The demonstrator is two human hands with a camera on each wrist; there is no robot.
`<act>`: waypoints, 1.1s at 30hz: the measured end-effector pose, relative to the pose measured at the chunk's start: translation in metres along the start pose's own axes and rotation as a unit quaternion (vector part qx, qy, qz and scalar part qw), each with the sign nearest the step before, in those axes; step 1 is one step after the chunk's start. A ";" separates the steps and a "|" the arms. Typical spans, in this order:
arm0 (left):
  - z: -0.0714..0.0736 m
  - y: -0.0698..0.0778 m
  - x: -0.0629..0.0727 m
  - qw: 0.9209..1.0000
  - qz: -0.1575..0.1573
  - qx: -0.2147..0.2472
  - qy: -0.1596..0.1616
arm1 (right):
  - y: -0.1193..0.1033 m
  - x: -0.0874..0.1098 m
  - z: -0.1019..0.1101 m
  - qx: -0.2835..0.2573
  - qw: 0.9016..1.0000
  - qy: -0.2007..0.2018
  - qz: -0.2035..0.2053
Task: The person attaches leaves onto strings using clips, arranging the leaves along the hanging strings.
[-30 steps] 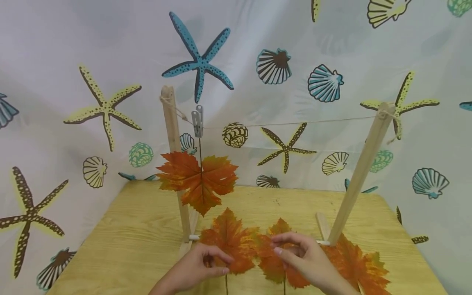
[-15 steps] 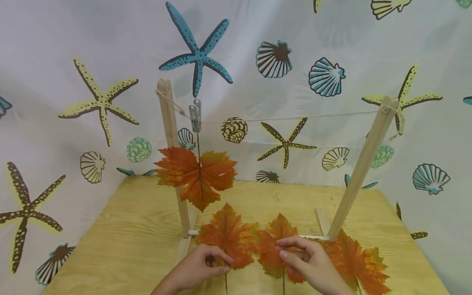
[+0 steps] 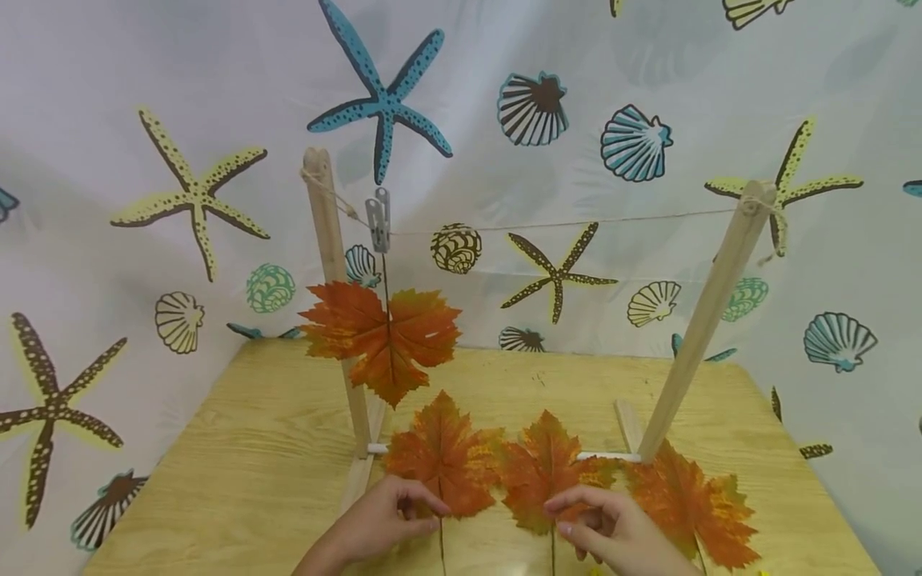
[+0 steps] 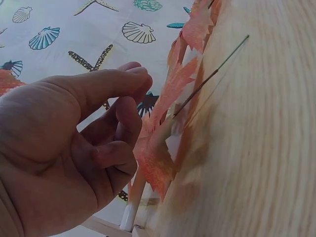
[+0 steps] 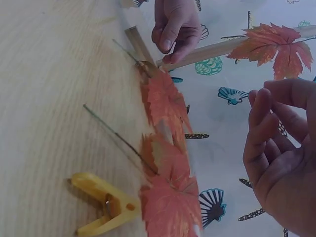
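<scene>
1. Orange lobes of the left leaf (image 3: 442,460) show just beyond the left hand (image 3: 385,516), whose fingers curve loosely, thumb and forefinger slightly apart in the head view, with nothing between them. The wrist is cut off by the lower edge.

2. Likewise the right hand (image 3: 612,524) is bent and relaxed, its tips near one another and holding nothing. It hides the lower right part of the middle leaf (image 3: 543,472); its other fingers are partly tucked behind.

3. Both leaves lie on the table (image 3: 274,416), edges meeting; which overlaps is hard to tell. Their stems run out at the bottom of the head view, though the right wrist view shows two green-tipped ends.

4. Beyond the right hand, the right leaf (image 3: 691,504) lies near the foot of the right post (image 3: 709,320), its stem cut off below.

5. A yellow clip (image 5: 106,202) rests on the table beside the stem in the right wrist view; the head view catches only yellow slivers at its lower edge.

6. Leaves cover much of the white rod (image 3: 608,457).

7. Farther off, a grey clip (image 3: 378,224) on the cord (image 3: 576,222) bears the hanging leaf (image 3: 389,336), which hides part of the left post (image 3: 331,216).
</scene>
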State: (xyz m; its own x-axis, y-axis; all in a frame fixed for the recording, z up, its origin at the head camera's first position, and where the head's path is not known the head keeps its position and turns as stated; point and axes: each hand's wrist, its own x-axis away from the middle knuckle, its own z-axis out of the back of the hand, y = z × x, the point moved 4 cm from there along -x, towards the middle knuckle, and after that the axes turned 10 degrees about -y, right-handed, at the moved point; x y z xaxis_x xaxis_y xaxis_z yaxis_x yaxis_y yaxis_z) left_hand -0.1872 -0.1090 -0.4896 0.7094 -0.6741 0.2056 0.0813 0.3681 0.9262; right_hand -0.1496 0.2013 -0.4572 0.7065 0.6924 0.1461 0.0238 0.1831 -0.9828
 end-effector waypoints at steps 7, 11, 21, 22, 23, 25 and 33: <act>-0.006 -0.004 -0.005 0.999 -0.017 -0.021 -0.021 | 0.014 0.008 0.003 0.001 1.000 -0.015 0.005; -0.008 -0.005 -0.006 0.999 -0.023 -0.013 -0.033 | 0.021 0.014 0.006 0.000 1.000 -0.026 0.007; -0.013 -0.008 -0.013 0.998 -0.027 -0.021 -0.046 | 0.042 0.031 0.014 -0.010 0.996 -0.088 0.001; -0.013 -0.008 -0.013 0.998 -0.026 -0.023 -0.046 | 0.044 0.033 0.016 -0.005 0.995 -0.097 -0.002; -0.013 -0.007 -0.014 0.998 -0.026 -0.026 -0.046 | 0.045 0.035 0.018 0.002 0.994 -0.105 -0.005; -0.014 -0.007 -0.015 0.998 -0.023 -0.030 -0.045 | 0.047 0.039 0.022 0.020 0.993 -0.113 -0.014; -0.015 -0.009 -0.012 0.999 -0.019 -0.013 -0.040 | 0.053 0.039 0.025 0.080 0.987 -0.135 0.016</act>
State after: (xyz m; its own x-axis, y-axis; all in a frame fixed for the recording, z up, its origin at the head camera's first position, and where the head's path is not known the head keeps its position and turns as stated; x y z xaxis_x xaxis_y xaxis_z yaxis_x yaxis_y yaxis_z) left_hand -0.1863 -0.0948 -0.5047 0.6477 -0.7365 0.1952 0.1271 0.3570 0.9254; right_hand -0.1383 0.2560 -0.5011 0.4902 0.8567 0.1604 -0.1231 0.2503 -0.9603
